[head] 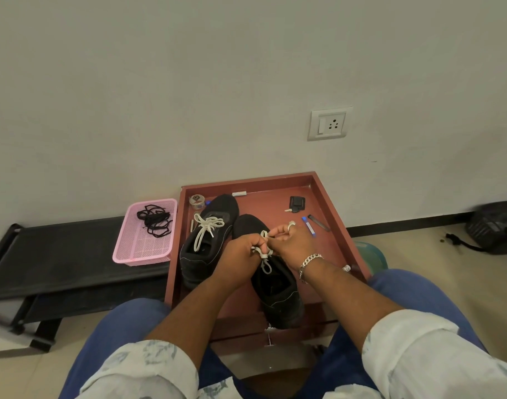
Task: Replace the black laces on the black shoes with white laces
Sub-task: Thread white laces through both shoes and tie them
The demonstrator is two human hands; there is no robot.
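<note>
Right black shoe (278, 295) is sitting on the red-brown tray (327, 197), heel at the near edge, toe pointing far. White lace (264, 254) is being worked over its tongue: left hand (240, 251) is curling its fingers round one strand, right hand (289, 243) is pinching the other strand between thumb and fingertips, the two hands nearly touching above the shoe. A short loop of lace is hanging below the left hand's knuckles.

Left black shoe (206, 240) is lying just beside it, touching along the toe, already wearing a white lace tied in a bow (207, 224).

Black laces (155, 219) are lying bunched in the pink mesh basket (145, 234), left of the tray, resting on a black rack (59, 254).

Also on the tray: tape roll (197, 201) at the far left corner, black key fob with key (296, 204), blue-capped tube (308, 226) and a dark strip (318, 223) far right. Right wrist is wearing a chain bracelet (309, 262), right finger a ring (291, 225). Wall socket (329, 123) is showing above the tray. Dark bag (494, 226) is sitting on the floor far right.
</note>
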